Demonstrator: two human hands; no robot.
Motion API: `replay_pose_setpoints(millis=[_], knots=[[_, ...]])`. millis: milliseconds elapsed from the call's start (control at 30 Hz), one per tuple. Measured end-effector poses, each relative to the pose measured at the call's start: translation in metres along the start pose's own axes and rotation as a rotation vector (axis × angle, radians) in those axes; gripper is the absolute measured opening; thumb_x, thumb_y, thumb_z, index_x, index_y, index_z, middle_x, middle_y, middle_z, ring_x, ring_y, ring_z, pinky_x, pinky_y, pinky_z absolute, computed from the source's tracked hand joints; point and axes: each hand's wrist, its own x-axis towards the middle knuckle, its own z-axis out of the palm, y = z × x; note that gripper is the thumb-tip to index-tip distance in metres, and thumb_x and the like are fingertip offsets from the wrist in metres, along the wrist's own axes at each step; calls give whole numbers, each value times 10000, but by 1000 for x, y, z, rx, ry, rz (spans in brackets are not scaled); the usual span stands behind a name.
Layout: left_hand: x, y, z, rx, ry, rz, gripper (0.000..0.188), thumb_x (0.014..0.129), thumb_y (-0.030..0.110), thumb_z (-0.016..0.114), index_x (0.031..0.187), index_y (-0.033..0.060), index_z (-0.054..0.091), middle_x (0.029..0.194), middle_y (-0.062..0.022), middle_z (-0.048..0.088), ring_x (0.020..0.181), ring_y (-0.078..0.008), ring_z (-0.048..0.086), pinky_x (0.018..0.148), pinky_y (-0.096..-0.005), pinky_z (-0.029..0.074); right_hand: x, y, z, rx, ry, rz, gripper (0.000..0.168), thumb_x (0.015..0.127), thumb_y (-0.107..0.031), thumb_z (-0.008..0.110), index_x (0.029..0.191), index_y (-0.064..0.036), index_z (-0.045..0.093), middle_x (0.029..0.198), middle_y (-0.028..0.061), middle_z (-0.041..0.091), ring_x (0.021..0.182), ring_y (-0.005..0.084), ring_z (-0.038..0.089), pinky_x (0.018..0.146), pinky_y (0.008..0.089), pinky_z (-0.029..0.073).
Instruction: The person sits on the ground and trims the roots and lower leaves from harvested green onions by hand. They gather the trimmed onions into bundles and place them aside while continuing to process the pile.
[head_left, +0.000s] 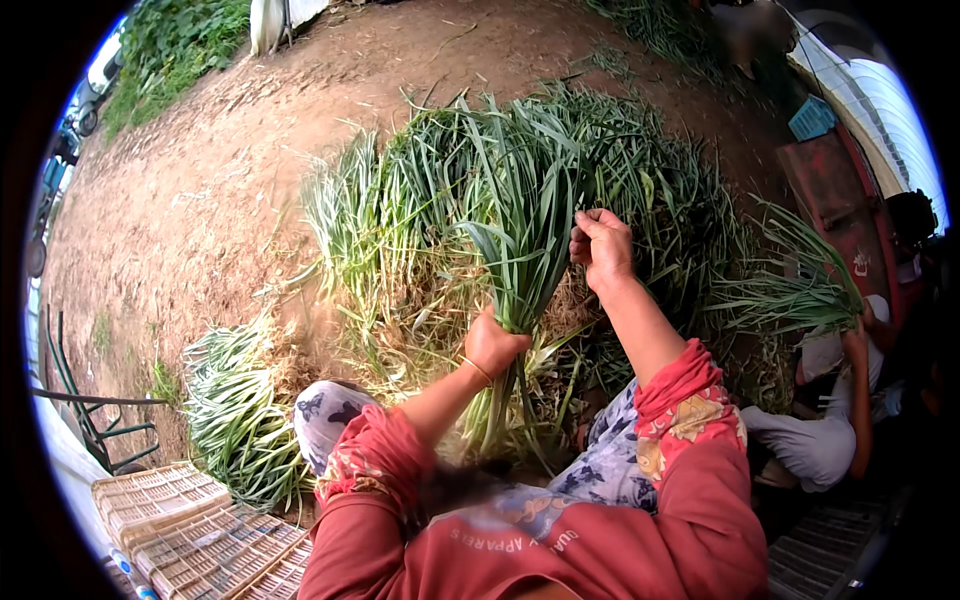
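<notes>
My left hand (495, 345) is shut around the pale stalks of a bunch of leek-like greens (525, 247). Its flat green leaves fan out away from me, and the stalk ends hang down between my knees. To the right of the leaves is my right hand (604, 247), fingers curled and thumb against forefinger. Whether a leaf is pinched there cannot be made out. Beyond the bunch lies a wide heap of the same greens (420, 172), with roots and dry yellow leaves towards me. A smaller pile of greens (240, 412) rests on the soil by my left knee.
Woven plastic crates (217, 547) stand at the lower left, near a green metal frame (97, 427). At right, a co-worker's hand (855, 341) holds another bunch (802, 292). Behind that are a red metal vehicle part (840, 210) and a blue basket (812, 118).
</notes>
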Motion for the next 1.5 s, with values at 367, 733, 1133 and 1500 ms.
replay_pose_setpoints(millis=[367,733,1133,1500], knots=[[-20,22,3,273,-5,0,480,544,252,724,939,55,534,779,-173,623,743,-336,604,698,-394,472,-2,-45,11,-856,-225,-927,132,766,-127,627,836,-15,614,728,92,584,629,218,581,582,308,457],[-24,15,8,388,0,8,443,549,246,706,893,36,520,779,-183,616,758,-351,595,697,-411,467,10,-15,12,-1269,-86,-963,136,720,-165,612,706,-42,555,698,131,571,665,335,566,582,409,457],[-29,8,8,397,6,54,481,540,259,721,924,42,527,768,-185,616,748,-356,595,683,-411,469,13,-67,-35,-1313,201,-773,399,720,-216,681,1000,33,546,965,155,586,868,302,589,732,367,469],[-16,37,-20,-248,-134,2,274,592,60,677,828,-1,552,710,-84,604,632,-189,590,596,-315,485,8,-73,-60,-640,58,-578,374,822,-265,618,1060,17,555,888,53,611,607,84,539,497,227,434]])
